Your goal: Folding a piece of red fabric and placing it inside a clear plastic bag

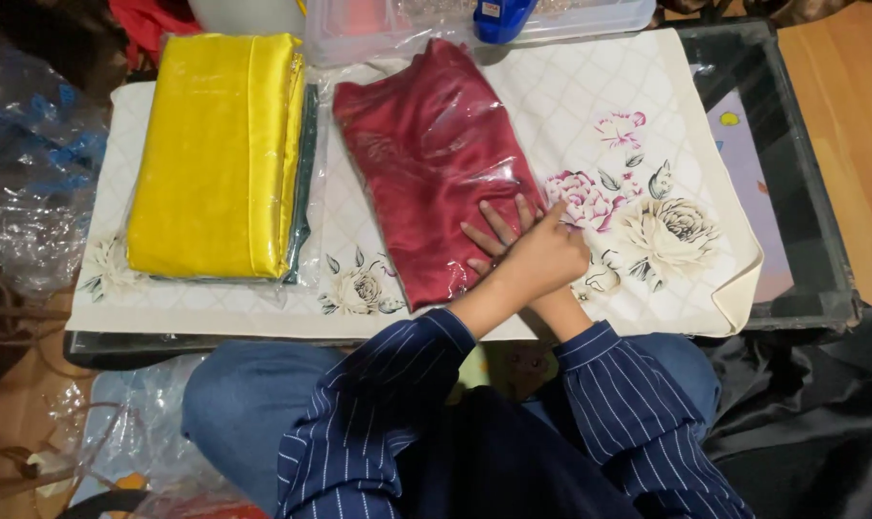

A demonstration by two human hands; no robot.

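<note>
A low glass worktop (791, 183) with a dark frame carries a cream mat (647, 106) printed with roses. Warm wooden floor (854, 125) shows at the right, black cloth (820, 423) lies below it, and crumpled clear plastic (27, 163) sits left.

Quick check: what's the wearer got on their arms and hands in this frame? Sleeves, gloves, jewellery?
Both arms wear dark navy sleeves with thin white pinstripes, cuffs pushed up short of the wrists. The left hand and right hand are bare: no gloves, and no rings or watch that I can make out. The hands overlap, so part of the right one is hidden.
</note>
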